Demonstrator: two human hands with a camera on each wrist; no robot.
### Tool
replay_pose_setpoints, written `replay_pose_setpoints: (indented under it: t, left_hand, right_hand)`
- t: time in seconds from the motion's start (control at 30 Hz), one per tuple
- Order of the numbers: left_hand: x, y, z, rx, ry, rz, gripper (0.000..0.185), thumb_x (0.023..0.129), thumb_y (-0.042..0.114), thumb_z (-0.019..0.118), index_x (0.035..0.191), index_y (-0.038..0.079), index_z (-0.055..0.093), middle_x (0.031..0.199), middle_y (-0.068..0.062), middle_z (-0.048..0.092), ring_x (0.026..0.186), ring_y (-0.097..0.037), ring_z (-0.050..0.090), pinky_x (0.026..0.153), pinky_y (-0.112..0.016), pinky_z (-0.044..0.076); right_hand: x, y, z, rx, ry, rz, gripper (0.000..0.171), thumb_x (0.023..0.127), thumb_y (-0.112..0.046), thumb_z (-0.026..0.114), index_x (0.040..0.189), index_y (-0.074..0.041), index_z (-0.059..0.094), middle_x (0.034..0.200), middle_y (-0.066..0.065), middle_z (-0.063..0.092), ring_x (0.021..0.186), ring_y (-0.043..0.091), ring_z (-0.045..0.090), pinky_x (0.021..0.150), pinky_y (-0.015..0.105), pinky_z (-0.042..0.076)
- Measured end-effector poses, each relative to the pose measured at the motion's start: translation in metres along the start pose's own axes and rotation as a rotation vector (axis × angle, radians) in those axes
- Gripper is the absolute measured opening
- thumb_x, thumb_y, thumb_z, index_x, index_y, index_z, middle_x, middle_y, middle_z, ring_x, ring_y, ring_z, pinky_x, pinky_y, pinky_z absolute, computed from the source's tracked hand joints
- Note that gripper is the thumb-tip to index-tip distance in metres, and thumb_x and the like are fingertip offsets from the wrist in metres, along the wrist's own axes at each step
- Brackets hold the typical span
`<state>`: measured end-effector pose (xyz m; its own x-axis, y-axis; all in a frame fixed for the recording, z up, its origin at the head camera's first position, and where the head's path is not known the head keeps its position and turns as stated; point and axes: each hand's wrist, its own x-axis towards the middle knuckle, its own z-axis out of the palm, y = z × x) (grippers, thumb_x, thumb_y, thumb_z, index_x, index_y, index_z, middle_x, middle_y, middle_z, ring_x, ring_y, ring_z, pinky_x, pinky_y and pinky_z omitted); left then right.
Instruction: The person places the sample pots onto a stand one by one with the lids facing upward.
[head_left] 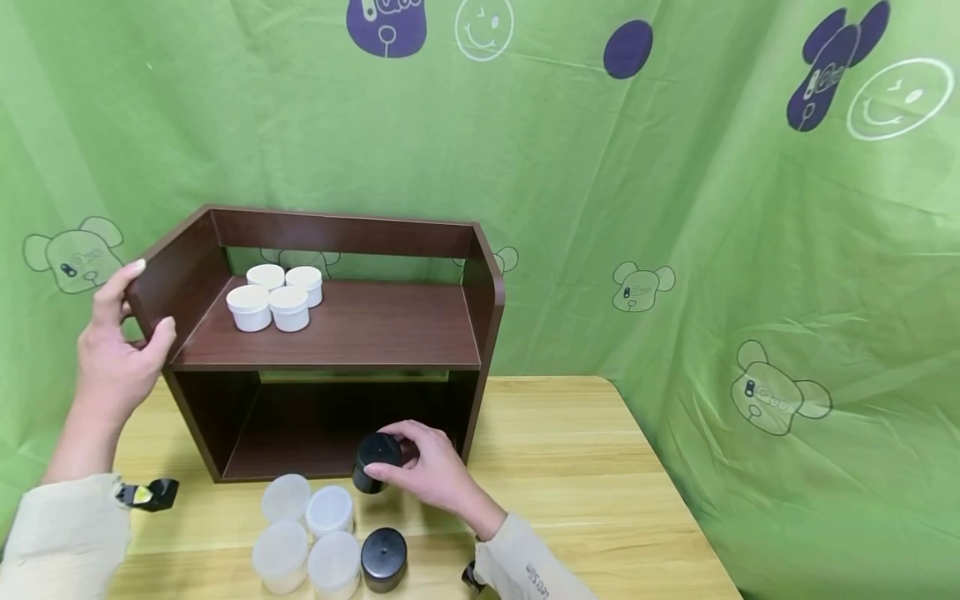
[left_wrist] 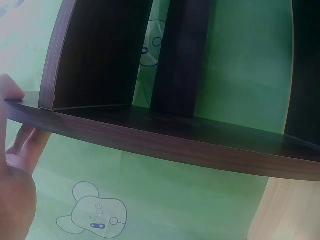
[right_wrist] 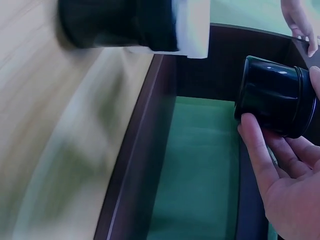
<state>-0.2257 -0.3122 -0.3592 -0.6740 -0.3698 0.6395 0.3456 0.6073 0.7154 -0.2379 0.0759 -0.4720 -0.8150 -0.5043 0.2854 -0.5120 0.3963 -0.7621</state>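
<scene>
A dark brown two-level shelf (head_left: 330,333) stands on a wooden table (head_left: 570,467). My left hand (head_left: 120,333) grips the shelf's upper left side panel, thumb over its front edge; the left wrist view shows the fingers (left_wrist: 15,145) wrapped round that panel (left_wrist: 150,135). My right hand (head_left: 427,467) holds a black jar (head_left: 375,460) tilted at the mouth of the lower compartment; the right wrist view shows this black jar (right_wrist: 275,97) between thumb and fingers. Several white-lidded jars (head_left: 273,296) sit on the upper level at the left.
In front of the shelf stand several translucent white jars (head_left: 307,533) and a second black jar (head_left: 384,558). A green printed cloth (head_left: 675,208) hangs behind and to the right. The table's right edge runs near the cloth.
</scene>
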Motion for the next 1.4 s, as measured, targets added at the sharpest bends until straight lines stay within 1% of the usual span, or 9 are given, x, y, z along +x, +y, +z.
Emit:
replay_pose_setpoints:
  t: [0.1,0.2,0.33,0.53,0.63,0.9,1.07,1.3,1.4]
  left_hand:
    - [0.000,0.000,0.001,0.000,0.000,0.002,0.068,0.093,0.009,0.064,0.155,0.027,0.041,0.133,-0.017,0.061,0.105,0.011,0.049,0.066,0.005,0.046]
    - [0.000,0.000,0.001,-0.005,-0.002,0.002,0.068,0.093,0.008,0.064,0.155,0.027,0.041,0.132,-0.012,0.061,0.105,0.010,0.050,0.066,0.005,0.046]
    - [0.000,0.000,0.000,-0.009,-0.003,-0.002,0.068,0.094,0.008,0.064,0.155,0.027,0.041,0.131,-0.008,0.060,0.105,0.009,0.050,0.066,0.005,0.046]
    - [0.000,-0.001,0.000,0.003,-0.036,-0.008,0.069,0.095,0.009,0.063,0.157,0.026,0.037,0.139,-0.032,0.055,0.107,0.012,0.048,0.065,0.005,0.046]
    - [-0.002,-0.002,0.000,0.001,-0.043,-0.005,0.069,0.095,0.009,0.063,0.157,0.025,0.036,0.139,-0.035,0.054,0.108,0.013,0.047,0.066,0.006,0.045]
    - [0.000,-0.002,0.000,-0.010,-0.009,0.016,0.069,0.094,0.007,0.063,0.156,0.025,0.039,0.138,-0.030,0.056,0.107,0.012,0.049,0.066,0.005,0.046]
    - [0.001,-0.002,0.000,-0.006,-0.004,0.017,0.069,0.093,0.007,0.064,0.156,0.026,0.040,0.140,-0.027,0.057,0.107,0.012,0.049,0.067,0.006,0.045]
    - [0.000,-0.001,-0.001,-0.001,0.005,0.002,0.069,0.093,0.008,0.065,0.155,0.026,0.041,0.129,-0.012,0.062,0.104,0.012,0.050,0.067,0.005,0.046]
    - [0.000,-0.001,-0.001,-0.002,-0.001,-0.004,0.069,0.093,0.009,0.065,0.155,0.026,0.041,0.130,-0.017,0.062,0.104,0.012,0.049,0.067,0.005,0.046]
  right_hand:
    - [0.001,-0.005,-0.003,-0.003,0.009,-0.028,0.044,0.086,-0.040,0.084,0.123,-0.020,0.071,0.108,-0.001,0.073,0.083,0.001,0.065,0.071,0.022,0.063]
    - [0.002,-0.012,-0.006,-0.008,0.016,-0.053,0.044,0.086,-0.038,0.084,0.124,-0.020,0.071,0.108,-0.001,0.073,0.082,0.001,0.065,0.072,0.026,0.065]
    - [0.008,-0.025,-0.011,-0.011,0.029,-0.084,0.045,0.086,-0.037,0.085,0.124,-0.019,0.071,0.109,-0.002,0.073,0.082,0.001,0.065,0.072,0.025,0.065]
    - [0.016,-0.037,-0.019,-0.002,0.055,-0.134,0.044,0.086,-0.034,0.085,0.125,-0.020,0.071,0.110,-0.003,0.072,0.085,0.002,0.064,0.072,0.025,0.065]
    - [0.019,-0.044,-0.023,0.006,0.063,-0.149,0.044,0.086,-0.032,0.085,0.126,-0.020,0.071,0.110,-0.004,0.072,0.088,0.003,0.064,0.072,0.025,0.065]
    - [0.030,-0.067,-0.038,0.023,0.088,-0.195,0.047,0.086,-0.030,0.085,0.130,-0.019,0.070,0.114,-0.001,0.072,0.095,0.011,0.067,0.073,0.022,0.065]
    - [0.037,-0.079,-0.046,0.037,0.114,-0.242,0.046,0.086,-0.026,0.085,0.129,-0.018,0.071,0.111,0.000,0.072,0.094,0.011,0.066,0.072,0.023,0.065]
    - [0.046,-0.093,-0.052,0.050,0.131,-0.267,0.046,0.085,-0.023,0.086,0.129,-0.017,0.071,0.112,-0.001,0.071,0.099,0.013,0.066,0.074,0.026,0.066]
    - [0.051,-0.098,-0.054,0.062,0.141,-0.272,0.047,0.085,-0.023,0.086,0.129,-0.016,0.071,0.111,0.000,0.071,0.099,0.015,0.067,0.076,0.025,0.066]
